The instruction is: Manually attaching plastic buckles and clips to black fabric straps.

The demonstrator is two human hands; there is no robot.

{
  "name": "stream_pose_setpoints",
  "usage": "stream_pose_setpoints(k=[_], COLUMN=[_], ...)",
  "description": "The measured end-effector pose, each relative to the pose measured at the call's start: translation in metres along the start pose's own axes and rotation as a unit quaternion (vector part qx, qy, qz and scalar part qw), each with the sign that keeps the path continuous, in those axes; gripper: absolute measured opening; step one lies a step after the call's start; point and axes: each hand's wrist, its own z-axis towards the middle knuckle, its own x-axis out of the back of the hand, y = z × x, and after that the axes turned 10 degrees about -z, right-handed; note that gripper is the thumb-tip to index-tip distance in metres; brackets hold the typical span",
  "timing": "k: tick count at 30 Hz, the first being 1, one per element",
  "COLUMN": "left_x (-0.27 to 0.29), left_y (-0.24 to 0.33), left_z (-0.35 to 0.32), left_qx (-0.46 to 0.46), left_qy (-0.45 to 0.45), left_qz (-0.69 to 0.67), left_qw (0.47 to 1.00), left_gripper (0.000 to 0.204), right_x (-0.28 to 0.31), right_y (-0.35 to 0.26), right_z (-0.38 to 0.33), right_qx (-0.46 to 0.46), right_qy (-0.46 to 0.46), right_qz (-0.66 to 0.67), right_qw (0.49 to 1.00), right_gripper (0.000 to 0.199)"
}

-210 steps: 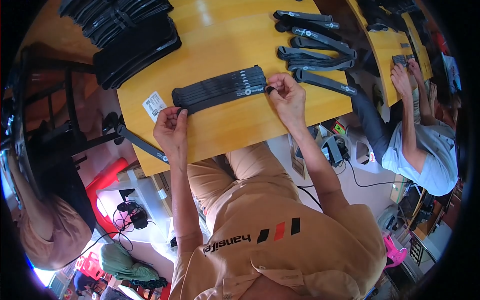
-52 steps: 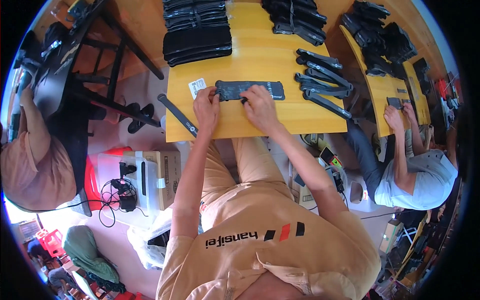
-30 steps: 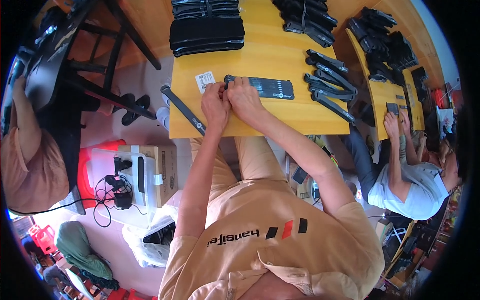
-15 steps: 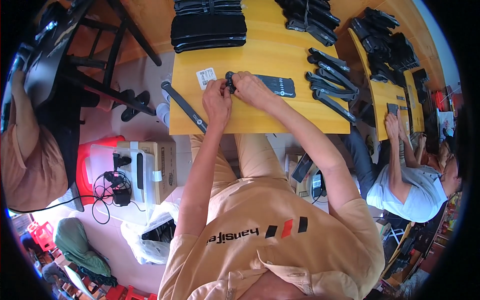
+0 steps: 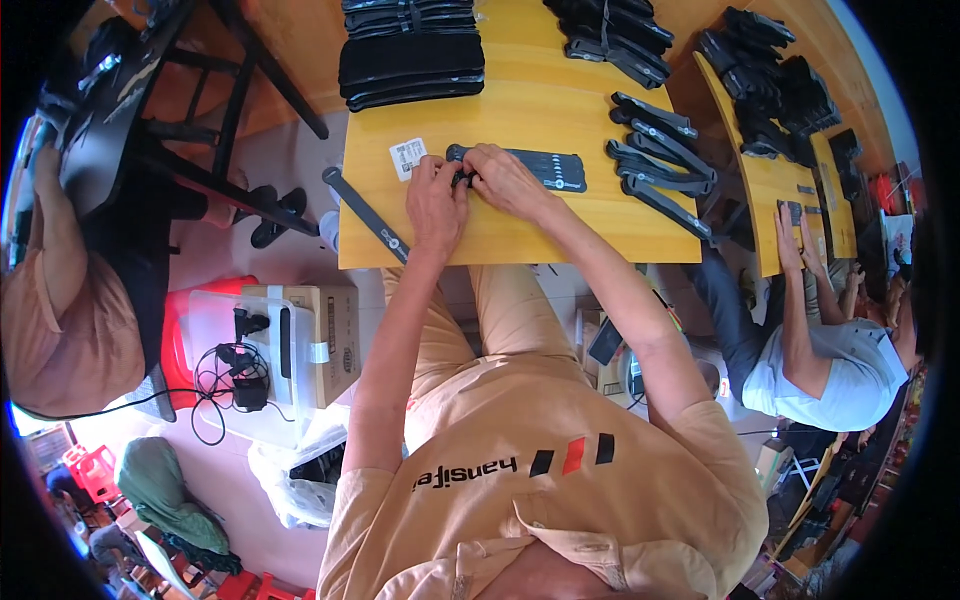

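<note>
A dark grey strap (image 5: 560, 171) with pale markings lies flat on the wooden table, its left end under my fingers. My left hand (image 5: 437, 210) is closed, fingertips pinching a small black part at that end. Beside it, my right hand (image 5: 507, 182) bends its fingers over the same end, thumb and fingertips close to the left ones. Fingers mostly hide the black part. A white printed label (image 5: 407, 157) lies just beyond my left fingers. Left of that hand, a single dark strap (image 5: 365, 213) lies slantwise near the table's edge.
Folded black straps (image 5: 412, 70) are stacked at the far left of the table (image 5: 540, 235). Looser dark straps (image 5: 660, 160) lie on the right, with a tied bundle (image 5: 610, 40) behind. A co-worker (image 5: 825, 370) sits at another table, right. A clear bin with cables (image 5: 240, 370) stands lower left.
Both hands have lowered slightly onto the strap's left end, and the black part that stood up between the fingers is now mostly covered. The view has shifted a little.
</note>
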Motion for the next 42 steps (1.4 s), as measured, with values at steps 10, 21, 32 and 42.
stream_pose_setpoints(k=[10, 21, 32, 42], left_x=[0.004, -0.002, -0.007, 0.014], left_y=[0.008, 0.006, 0.001, -0.017], left_z=[0.010, 0.014, 0.022, 0.053], left_qx=[0.034, -0.156, -0.127, 0.047], left_qy=[-0.065, -0.214, -0.195, -0.080], left_qz=[0.038, 0.289, 0.260, 0.118], left_qw=[0.997, 0.920, 0.937, 0.989], left_gripper=[0.018, 0.014, 0.012, 0.013], right_x=[-0.001, -0.008, -0.014, -0.014], right_y=[0.005, -0.002, 0.001, -0.001], right_z=[-0.009, -0.025, -0.027, -0.025], right_qx=[-0.059, -0.088, -0.088, -0.077], right_qy=[0.112, 0.181, 0.175, 0.181], right_qz=[0.061, 0.008, 0.021, 0.012], right_qw=[0.990, 0.979, 0.980, 0.980], right_gripper=[0.019, 0.029, 0.029, 0.030])
